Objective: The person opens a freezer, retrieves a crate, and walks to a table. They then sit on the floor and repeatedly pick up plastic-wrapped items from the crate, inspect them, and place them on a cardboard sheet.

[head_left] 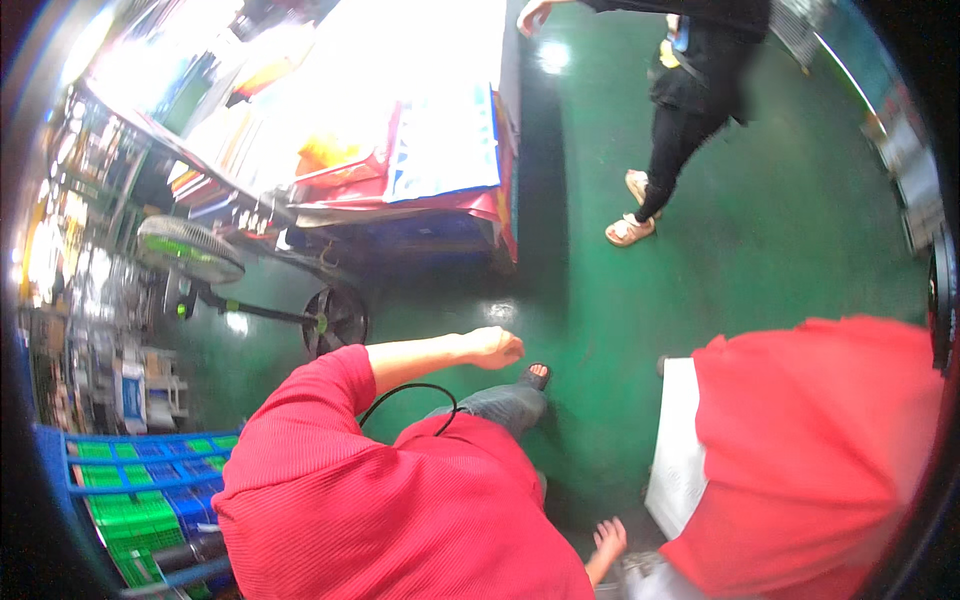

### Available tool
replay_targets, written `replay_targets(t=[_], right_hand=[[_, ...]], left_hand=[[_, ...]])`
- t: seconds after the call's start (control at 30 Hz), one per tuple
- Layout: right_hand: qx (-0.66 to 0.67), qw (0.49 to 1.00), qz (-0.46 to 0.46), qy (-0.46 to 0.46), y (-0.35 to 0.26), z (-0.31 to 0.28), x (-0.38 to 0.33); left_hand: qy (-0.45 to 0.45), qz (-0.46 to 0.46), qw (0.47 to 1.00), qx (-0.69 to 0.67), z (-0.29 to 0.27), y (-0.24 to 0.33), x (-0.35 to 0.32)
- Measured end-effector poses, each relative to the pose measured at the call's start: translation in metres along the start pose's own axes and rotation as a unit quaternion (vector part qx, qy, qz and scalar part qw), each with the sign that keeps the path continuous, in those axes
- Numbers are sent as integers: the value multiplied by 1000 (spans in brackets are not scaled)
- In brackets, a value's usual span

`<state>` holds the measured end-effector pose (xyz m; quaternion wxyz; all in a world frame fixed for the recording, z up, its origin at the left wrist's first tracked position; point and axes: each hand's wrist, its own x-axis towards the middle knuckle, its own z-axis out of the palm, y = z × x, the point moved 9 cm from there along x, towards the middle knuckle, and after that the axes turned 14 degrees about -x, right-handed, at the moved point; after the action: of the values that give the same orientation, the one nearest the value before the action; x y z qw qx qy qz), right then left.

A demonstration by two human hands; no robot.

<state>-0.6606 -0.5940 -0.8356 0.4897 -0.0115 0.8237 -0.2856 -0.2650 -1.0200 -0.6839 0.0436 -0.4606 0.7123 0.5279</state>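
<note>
My left hand (492,347) reaches forward over the green floor, its fingers curled closed, with nothing showing in them. Below it are my jeans leg and a foot in a dark sandal (540,372). A thin black cable (408,387) loops out beside my left arm. My right hand (608,540) hangs low with its fingers apart, holding nothing. It is nearest to a white panel (678,450) partly covered by a large red cloth (815,430) on the right.
Ahead on the left stands a table with red and blue-white sheets (445,145). A floor fan (190,248) stands before it. Blue and green crates (130,510) sit lower left. A person in black (690,110) is on the floor ahead.
</note>
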Motion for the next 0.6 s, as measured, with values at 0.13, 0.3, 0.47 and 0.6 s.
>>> replay_targets(t=[0.13,0.3,0.47,0.6], right_hand=[[-273,933,-201,-116,-177,119,37],[-404,848,-319,-126,-319,167,66],[-543,748,-363,-120,-471,220,95],[-541,669,-498,-108,-610,258,117]], left_hand=[[77,71,993,-52,-83,33,38],[172,55,982,-46,-148,41,66],[146,16,984,-106,-147,60,125],[143,34,982,-122,-166,106,185]])
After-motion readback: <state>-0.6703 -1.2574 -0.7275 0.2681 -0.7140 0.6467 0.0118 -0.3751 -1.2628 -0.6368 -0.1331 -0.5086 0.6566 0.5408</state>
